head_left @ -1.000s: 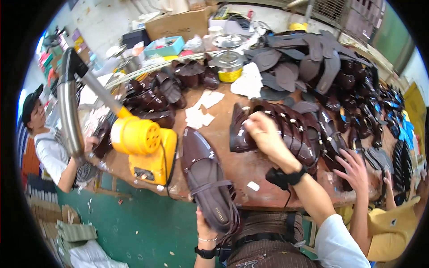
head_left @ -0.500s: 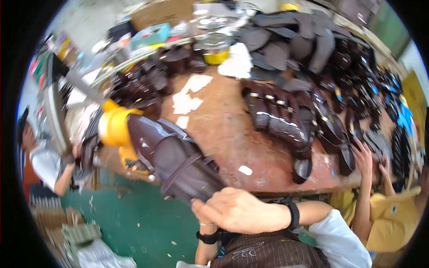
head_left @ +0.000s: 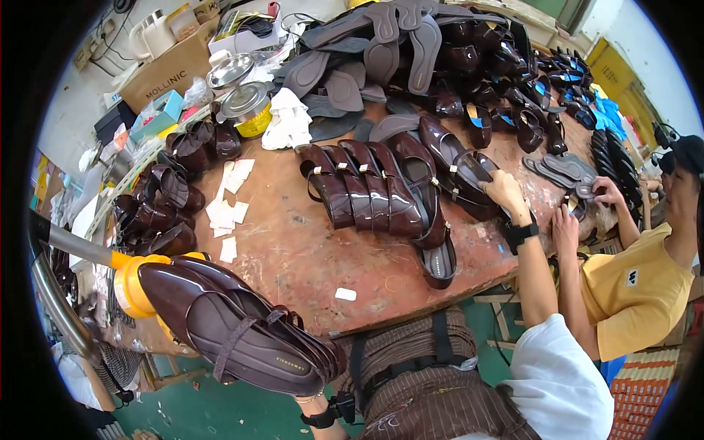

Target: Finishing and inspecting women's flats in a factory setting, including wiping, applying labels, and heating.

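Reaching across the counter point(head_left: 293, 242), the right hand point(head_left: 504, 192) is resting curled fingers on a dark brown sandal point(head_left: 469, 176) in the row. The left hand, hidden underneath, is holding another sandal point(head_left: 242, 330) low at the counter's near edge; its fingers' state cannot be told.

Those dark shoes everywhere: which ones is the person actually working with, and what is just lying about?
In hand:
- brown strappy shoe, held up close by the left hand, itself hidden
- shoes on the table that the right hand reaches

Lying about:
- row of brown shoes
- grey insoles
- yellow tin
- paper slips
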Demonstrator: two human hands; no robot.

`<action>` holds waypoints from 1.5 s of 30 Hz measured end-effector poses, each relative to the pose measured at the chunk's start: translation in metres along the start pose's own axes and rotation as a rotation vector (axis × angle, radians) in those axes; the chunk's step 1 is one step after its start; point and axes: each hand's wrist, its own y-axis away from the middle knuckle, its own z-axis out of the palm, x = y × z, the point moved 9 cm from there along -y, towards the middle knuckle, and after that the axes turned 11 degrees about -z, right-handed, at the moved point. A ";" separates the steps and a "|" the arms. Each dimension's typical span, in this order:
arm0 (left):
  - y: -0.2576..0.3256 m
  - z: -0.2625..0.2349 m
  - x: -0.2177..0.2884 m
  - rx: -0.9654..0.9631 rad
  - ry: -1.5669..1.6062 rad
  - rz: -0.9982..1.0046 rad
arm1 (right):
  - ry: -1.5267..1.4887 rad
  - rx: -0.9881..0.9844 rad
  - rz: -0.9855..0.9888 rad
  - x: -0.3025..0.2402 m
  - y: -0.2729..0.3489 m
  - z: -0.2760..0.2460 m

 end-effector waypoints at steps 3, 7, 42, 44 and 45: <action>0.015 -0.004 -0.001 0.033 -0.016 0.019 | -0.099 -0.172 -0.029 -0.014 0.014 0.012; 0.010 0.013 0.003 0.047 -0.030 0.038 | -0.267 -0.311 -0.076 -0.003 0.040 0.031; 0.176 0.102 0.079 0.938 -0.152 1.189 | -1.466 -1.626 -0.564 -0.419 0.237 -0.071; 0.191 0.094 0.103 0.967 -0.372 1.140 | -1.320 -1.783 -0.295 -0.414 0.255 -0.046; 0.197 0.088 0.113 0.919 -0.412 1.069 | -0.990 -1.741 -0.287 -0.407 0.257 -0.030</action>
